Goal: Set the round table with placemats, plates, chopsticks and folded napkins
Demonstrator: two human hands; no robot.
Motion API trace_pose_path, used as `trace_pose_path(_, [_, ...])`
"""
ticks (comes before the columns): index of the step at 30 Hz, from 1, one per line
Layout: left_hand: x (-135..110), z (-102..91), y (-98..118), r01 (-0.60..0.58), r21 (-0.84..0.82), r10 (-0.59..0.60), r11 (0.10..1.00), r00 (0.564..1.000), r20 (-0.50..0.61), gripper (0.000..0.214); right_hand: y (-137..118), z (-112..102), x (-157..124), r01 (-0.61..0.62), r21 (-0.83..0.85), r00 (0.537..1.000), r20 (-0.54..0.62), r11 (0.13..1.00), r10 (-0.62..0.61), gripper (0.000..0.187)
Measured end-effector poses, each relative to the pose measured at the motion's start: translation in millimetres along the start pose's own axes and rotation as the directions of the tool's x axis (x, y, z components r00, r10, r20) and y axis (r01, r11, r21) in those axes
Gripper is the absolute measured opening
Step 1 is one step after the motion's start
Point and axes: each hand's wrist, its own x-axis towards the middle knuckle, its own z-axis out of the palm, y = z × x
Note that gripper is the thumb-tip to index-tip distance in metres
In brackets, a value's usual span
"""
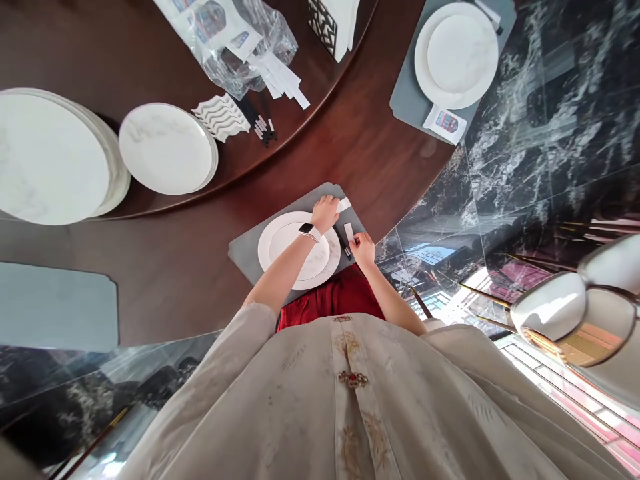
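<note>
My left hand (326,213), with a watch on its wrist, reaches over the stacked white plates (280,237) on a grey placemat (250,250). Its fingers are curled at the mat's far edge, beside a small white piece (343,205); whether they grip anything is hidden. My right hand (363,249) pinches a white paper strip (349,231) at the mat's right side. Dark chopsticks (347,251) with pale bands lie between the plates and the right hand, partly covered.
On the raised round tabletop (150,40) stand large plates (50,157), smaller plates (167,148), wavy white rests (221,117), dark chopsticks (263,127) and a plastic bag (240,47) with paper strips. Another place setting (457,57) lies right, a bare placemat (55,307) left. Chairs (550,307) stand right.
</note>
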Motion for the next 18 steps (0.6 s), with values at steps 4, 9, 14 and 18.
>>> trace_pose_path(4, [3, 2.1, 5, 0.009, -0.015, -0.009, 1.000, 1.000, 0.012, 0.028, 4, -2, -10, -0.019, 0.026, 1.000, -0.017, 0.999, 0.019, 0.017])
trace_pose_path(9, [5, -1.1, 2, 0.009, -0.055, -0.010, 0.998, 1.000, -0.008, 0.034, 13, -6, -7, 0.017, -0.083, 1.000, 0.005, 0.996, -0.017, 0.011])
trace_pose_path(14, [-6, -8.6, -16, 0.121, -0.176, -0.146, 0.977, 0.980, -0.134, 0.043, 16, -27, 36, 0.221, -0.172, 0.974, 0.095, 0.960, -0.207, 0.022])
trace_pose_path(18, [-23, -7.6, -31, 0.175, -0.218, -0.210, 0.960, 0.967, -0.148, 0.047, 5, -46, 74, 0.447, -0.183, 0.891, 0.175, 0.876, -0.418, 0.032])
